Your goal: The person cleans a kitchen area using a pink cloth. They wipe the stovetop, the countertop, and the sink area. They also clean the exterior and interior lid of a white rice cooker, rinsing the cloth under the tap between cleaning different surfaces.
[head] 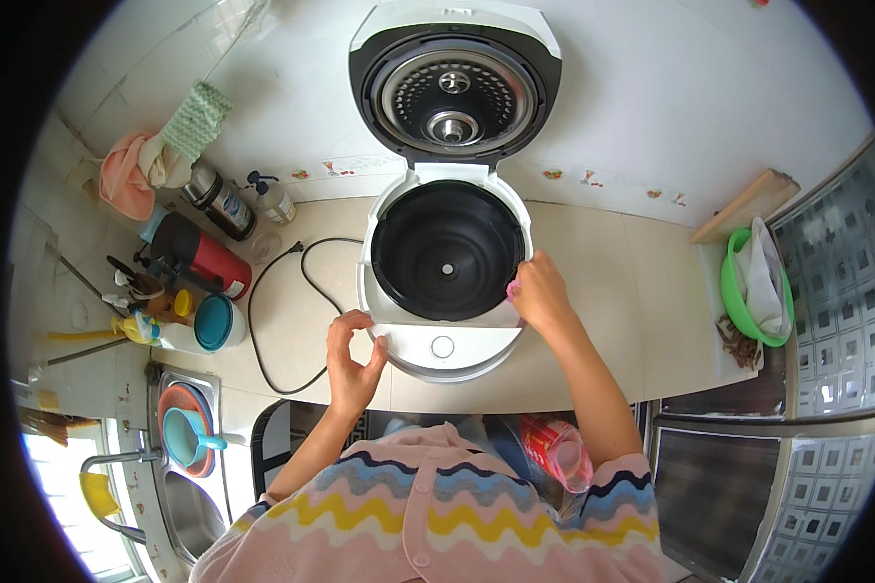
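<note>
A white rice cooker (445,348) stands on the counter before me. Its lid (456,91) is raised, showing a perforated metal inner plate. The round black interior (445,248) has a small white spot at its centre; whether this is a removable pot, I cannot tell. My right hand (541,291) is at the cooker's right rim, closed around a small pink cloth (512,290) that shows mostly past the fingers. My left hand (354,357) is at the front left edge, thumb and fingers apart, fingertips against the white body, holding nothing.
A black power cord (262,357) loops left of the cooker. Beyond it stand a red kettle (208,255), a thermos (222,204), a pump bottle (273,200) and a teal-lidded container (215,324). A sink (189,510) holds basins. Right are a green basin (733,291) and a wooden board (751,204).
</note>
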`<state>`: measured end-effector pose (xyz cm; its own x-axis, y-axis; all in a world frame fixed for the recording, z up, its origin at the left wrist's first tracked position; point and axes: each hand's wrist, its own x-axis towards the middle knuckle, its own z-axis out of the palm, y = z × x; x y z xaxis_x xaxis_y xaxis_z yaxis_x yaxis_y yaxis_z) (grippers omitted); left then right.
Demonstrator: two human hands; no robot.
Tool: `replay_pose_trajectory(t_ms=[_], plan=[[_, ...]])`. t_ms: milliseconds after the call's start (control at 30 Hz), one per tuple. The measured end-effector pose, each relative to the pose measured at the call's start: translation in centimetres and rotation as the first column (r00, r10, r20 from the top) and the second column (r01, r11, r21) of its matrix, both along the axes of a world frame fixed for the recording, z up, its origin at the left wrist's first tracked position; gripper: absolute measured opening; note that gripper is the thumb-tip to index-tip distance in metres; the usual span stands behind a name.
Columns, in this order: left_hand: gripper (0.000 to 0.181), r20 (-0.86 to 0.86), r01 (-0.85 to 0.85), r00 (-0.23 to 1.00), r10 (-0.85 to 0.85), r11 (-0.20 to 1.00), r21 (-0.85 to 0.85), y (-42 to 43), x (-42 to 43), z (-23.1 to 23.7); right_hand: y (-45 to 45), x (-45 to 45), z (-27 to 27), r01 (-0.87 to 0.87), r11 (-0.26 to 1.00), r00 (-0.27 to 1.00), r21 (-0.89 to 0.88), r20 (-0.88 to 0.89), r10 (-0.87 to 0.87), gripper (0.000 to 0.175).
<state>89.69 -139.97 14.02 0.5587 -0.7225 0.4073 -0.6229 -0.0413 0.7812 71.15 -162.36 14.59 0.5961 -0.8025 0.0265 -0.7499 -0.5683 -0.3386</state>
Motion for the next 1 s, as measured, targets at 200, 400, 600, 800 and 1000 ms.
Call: replay_pose_trajectory(t_ms=[200, 400, 600, 800, 1000], plan=[[0.025, 0.008, 0.003, 1.0, -0.003, 1.0, -0.029, -0.2, 0.0, -0.8, -6.8, -0.8, -2.3, 0.36, 0.931, 0.747, 0.062, 0.578, -0.327, 0.008], [0.029, -0.073, -0.039, 0.997, 0.034, 0.997, -0.065, -0.2, -0.5, -0.7, -11.8, 3.1, -3.9, 0.034, 0.985, 0.768, -0.167, 0.636, 0.081, 0.011], [0.031, -0.091, -0.049, 0.995, 0.043, 0.996, -0.068, 0.2, -0.7, -0.8, -13.9, 7.2, -3.3, -0.133, 0.97, 0.839, -0.202, 0.499, 0.219, 0.007], [0.031, -0.043, -0.036, 0.999, 0.033, 0.997, -0.07, 0.2, -0.5, -0.9, -15.2, 8.9, -4.2, -0.143, 0.961, 0.788, -0.237, 0.56, 0.256, 0.008], [0.031, -0.047, -0.048, 0.998, 0.045, 0.995, -0.082, 0.3, -0.7, -0.8, -14.3, 6.0, -3.2, -0.317, 0.906, 0.816, -0.28, 0.406, 0.411, 0.01]])
